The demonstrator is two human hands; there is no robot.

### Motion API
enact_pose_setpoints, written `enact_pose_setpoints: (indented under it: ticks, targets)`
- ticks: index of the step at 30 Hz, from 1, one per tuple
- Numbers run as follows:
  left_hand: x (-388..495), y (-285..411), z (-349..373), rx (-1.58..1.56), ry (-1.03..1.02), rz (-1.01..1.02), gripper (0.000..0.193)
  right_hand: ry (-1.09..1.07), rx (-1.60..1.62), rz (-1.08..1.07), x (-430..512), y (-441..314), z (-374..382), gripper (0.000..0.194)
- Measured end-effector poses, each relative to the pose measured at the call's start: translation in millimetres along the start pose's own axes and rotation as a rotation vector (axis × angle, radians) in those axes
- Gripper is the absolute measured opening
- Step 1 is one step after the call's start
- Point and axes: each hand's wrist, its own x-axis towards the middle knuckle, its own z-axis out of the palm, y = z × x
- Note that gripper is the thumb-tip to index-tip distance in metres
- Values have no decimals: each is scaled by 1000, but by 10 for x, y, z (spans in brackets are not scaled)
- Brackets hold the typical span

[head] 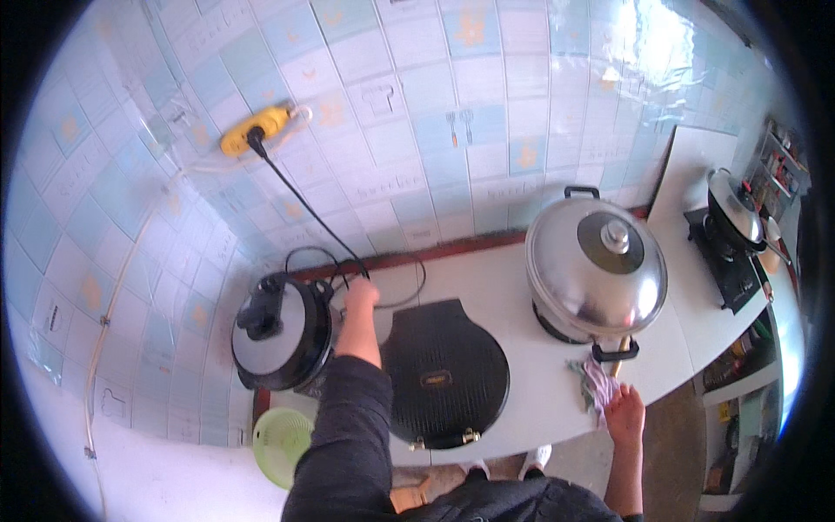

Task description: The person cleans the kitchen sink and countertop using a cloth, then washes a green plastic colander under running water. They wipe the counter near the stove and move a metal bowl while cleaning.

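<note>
My left hand (pixel 361 295) reaches to the back of the counter and is closed around a black power cord (pixel 306 202). That cord runs up to a black plug (pixel 256 136) seated in a yellow power strip (pixel 238 138) on the wall. Loops of cord lie beside the hand. At the counter's front edge, my right hand (pixel 626 415) holds a crumpled pink and grey cloth (pixel 597 385), part of which rests on the counter. Between my arms sits a round black electric griddle (pixel 443 372), lid down, with gold-coloured clasps at its front.
Left of my forearm stands an electric cooker (pixel 280 336), with a green plastic basket (pixel 280 444) in front. A large lidded steel pot (pixel 590 274) stands behind my right hand. Farther right, a lidded wok (pixel 734 209) sits on a gas stove (pixel 727 267). The tiled-pattern wall (pixel 476 85) bounds the back.
</note>
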Motion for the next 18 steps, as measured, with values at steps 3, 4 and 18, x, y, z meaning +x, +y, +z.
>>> enact_pose_setpoints:
  ticks: [3, 4, 18]
  targets:
    - [-72, 190, -45, -350, 253, 59, 19, 81, -26, -64, -175, -151, -163, 21]
    - [-80, 269, -200, -630, 204, 59, 14, 107, -30, -93, -197, -178, -274, 20]
    - [-663, 1538, -3058, -1115, 1095, 774, 18, 213, 50, -32, 7, 149, -370, 15]
